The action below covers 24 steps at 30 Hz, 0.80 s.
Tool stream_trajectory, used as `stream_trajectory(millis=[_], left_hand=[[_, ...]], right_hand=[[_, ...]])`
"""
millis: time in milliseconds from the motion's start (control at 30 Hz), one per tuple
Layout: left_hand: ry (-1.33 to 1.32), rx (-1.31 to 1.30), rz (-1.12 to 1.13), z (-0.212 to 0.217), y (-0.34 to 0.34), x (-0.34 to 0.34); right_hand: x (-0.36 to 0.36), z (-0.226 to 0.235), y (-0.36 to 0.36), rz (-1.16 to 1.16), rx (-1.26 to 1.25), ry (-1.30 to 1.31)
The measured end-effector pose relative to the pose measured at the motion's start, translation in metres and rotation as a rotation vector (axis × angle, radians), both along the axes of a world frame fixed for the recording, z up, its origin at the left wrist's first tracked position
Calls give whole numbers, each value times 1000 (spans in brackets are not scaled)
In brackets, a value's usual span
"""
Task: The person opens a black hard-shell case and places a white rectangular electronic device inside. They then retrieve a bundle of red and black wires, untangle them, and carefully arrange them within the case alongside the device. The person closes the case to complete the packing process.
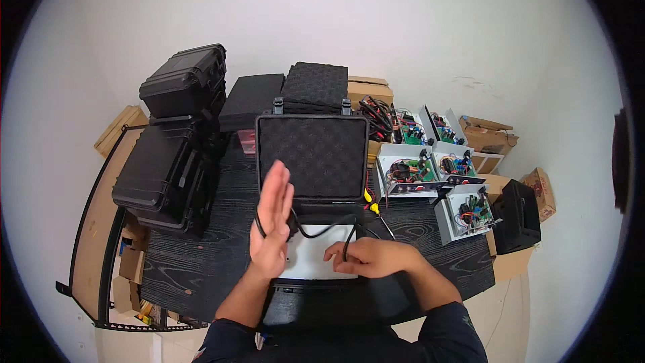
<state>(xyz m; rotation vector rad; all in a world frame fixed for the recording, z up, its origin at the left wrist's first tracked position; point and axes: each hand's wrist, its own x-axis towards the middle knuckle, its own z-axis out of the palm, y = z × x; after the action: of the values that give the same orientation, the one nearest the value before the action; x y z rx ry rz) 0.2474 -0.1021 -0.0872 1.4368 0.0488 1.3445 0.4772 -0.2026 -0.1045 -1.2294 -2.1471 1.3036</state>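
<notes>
An open black hard case [312, 117] stands in front of me, its raised lid lined with dark egg-crate foam [312, 154]. In its lower part lies a white flat-topped unit [308, 255]. My left hand [271, 222] is held upright over the case's left side, fingers stretched out. A black cable [312, 236] runs past this hand and across the white surface; whether it loops right round the hand is partly hidden. My right hand [373, 257], over the unit's right side, has its fingers curled around the cable.
Stacked black cases [164, 168] stand at the left. Foam sheets [316, 83] lie behind the lid. Several white housings with circuit boards [410, 169] fill the right side. A yellow-handled screwdriver [375, 209] lies beside the case, on the dark table [181, 262].
</notes>
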Motion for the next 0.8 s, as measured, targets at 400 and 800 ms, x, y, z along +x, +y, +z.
stream_trajectory(millis=[400, 800], left_hand=[[788, -76, -451, -17, 26, -8], [816, -31, -722, -25, 44, -16]], right_hand=[[10, 65, -23, -233, 421, -59], [31, 78, -27, -196, 503, 119]])
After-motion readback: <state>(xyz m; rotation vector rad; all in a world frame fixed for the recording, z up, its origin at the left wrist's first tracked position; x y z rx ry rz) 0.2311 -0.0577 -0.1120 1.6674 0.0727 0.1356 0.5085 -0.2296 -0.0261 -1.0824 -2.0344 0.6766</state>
